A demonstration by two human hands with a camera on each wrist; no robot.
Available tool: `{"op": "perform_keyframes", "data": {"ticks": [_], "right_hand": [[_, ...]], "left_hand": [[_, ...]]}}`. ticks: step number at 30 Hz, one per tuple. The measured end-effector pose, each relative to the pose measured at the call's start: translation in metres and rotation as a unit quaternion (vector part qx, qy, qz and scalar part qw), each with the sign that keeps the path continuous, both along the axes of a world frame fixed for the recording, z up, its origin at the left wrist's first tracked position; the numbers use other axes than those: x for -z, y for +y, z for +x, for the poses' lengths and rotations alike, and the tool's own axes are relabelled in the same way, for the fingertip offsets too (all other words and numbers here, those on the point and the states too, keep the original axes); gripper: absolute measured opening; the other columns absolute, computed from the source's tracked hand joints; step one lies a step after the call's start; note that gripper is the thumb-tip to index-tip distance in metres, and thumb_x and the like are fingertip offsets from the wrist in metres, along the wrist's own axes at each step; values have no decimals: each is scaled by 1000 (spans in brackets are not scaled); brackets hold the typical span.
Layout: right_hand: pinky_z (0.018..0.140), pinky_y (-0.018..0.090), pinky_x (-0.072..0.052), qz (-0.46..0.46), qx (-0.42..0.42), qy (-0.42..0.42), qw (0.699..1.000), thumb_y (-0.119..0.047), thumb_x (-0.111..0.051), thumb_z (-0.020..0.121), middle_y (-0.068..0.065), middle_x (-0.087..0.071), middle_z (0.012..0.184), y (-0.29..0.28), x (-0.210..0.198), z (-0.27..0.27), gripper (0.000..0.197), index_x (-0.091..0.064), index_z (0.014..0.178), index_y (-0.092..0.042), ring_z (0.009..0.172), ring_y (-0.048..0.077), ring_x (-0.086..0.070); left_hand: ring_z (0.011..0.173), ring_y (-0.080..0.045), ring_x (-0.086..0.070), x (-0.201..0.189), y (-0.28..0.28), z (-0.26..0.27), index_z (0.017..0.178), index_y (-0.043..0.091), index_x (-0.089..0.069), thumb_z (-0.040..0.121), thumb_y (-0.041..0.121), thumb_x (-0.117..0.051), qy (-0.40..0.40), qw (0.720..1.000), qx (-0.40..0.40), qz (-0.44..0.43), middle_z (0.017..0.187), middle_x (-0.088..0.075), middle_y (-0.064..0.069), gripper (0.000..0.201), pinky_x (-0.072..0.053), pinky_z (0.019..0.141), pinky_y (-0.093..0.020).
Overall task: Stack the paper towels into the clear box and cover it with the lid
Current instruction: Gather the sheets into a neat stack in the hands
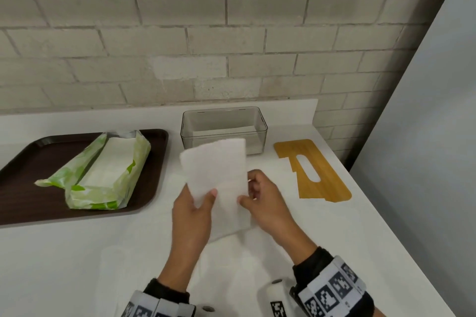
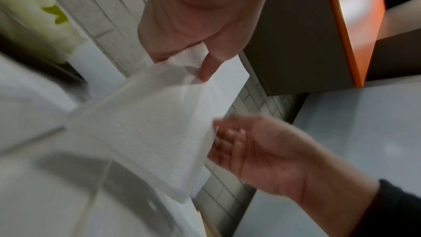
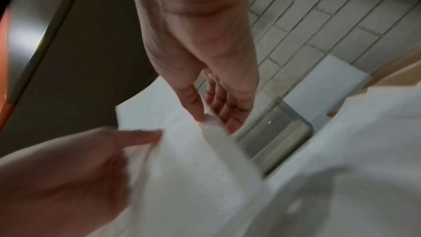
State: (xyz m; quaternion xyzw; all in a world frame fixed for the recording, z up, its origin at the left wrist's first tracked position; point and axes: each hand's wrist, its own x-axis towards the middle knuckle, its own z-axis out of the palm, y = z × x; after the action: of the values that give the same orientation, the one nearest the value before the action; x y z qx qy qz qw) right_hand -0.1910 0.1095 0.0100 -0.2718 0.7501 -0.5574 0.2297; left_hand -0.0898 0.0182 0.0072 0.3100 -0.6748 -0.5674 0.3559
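A white paper towel is held upright over the counter in front of the clear box. My left hand grips its lower left, thumb on the front and fingers behind. My right hand pinches its right edge. In the left wrist view the left hand pinches the towel, with the right hand at its edge. In the right wrist view the thumb of my right hand meets the towel beside the box. The box shows a low white layer inside. The bamboo lid lies flat to its right.
A dark brown tray at the left carries an opened green and white package of paper towels. A grey brick wall backs the white counter. The counter's edge runs down the right side.
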Motion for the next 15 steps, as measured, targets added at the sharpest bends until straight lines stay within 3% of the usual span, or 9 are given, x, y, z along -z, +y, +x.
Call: {"op": "perform_keyframes", "data": {"ticks": [2,5,8,10,12,15], "right_hand": [[72,29,-47,-12,37,-15,999,11,-51,83,0,-63,81,2,-3,-24,35,-53,88,-23,74,17,-59],[63,26,-46,27,125,-40,991,11,-44,86,2,-59,76,5,0,-71,29,-55,86,-16,65,16,-57],[54,21,-44,228,93,-24,969,7,-48,86,4,-57,66,-4,18,-100,23,-51,75,-12,58,14,-52],[48,21,-40,375,32,34,926,10,-51,79,4,-52,48,-14,30,-106,28,-46,62,-11,52,16,-48],[48,24,-39,399,19,28,916,6,-51,82,9,-50,53,-24,33,-104,19,-47,66,-5,51,19,-47],[51,24,-39,399,14,32,916,-13,-56,89,8,-48,67,-36,30,-96,10,-51,92,-4,59,19,-48]], "left_hand": [[90,-11,-63,-8,-13,12,110,21,-59,88,10,-62,29,999,-25,5,98,-65,10,24,-49,80,-31],[87,-10,-63,-11,-30,33,99,21,-63,85,10,-66,45,998,-44,25,93,-66,11,17,-50,75,-30],[81,-10,-64,-7,-34,50,87,27,-63,83,9,-68,48,995,-65,64,88,-68,8,19,-50,71,-28],[80,-13,-65,-2,-33,59,87,24,-65,83,7,-69,47,992,-74,86,88,-69,5,18,-50,70,-29],[79,-16,-66,3,-31,66,87,20,-66,82,7,-69,42,990,-81,103,86,-71,3,15,-50,67,-29],[80,-21,-68,10,-31,74,87,17,-68,82,7,-69,35,988,-90,121,81,-73,1,11,-50,68,-32]]}}
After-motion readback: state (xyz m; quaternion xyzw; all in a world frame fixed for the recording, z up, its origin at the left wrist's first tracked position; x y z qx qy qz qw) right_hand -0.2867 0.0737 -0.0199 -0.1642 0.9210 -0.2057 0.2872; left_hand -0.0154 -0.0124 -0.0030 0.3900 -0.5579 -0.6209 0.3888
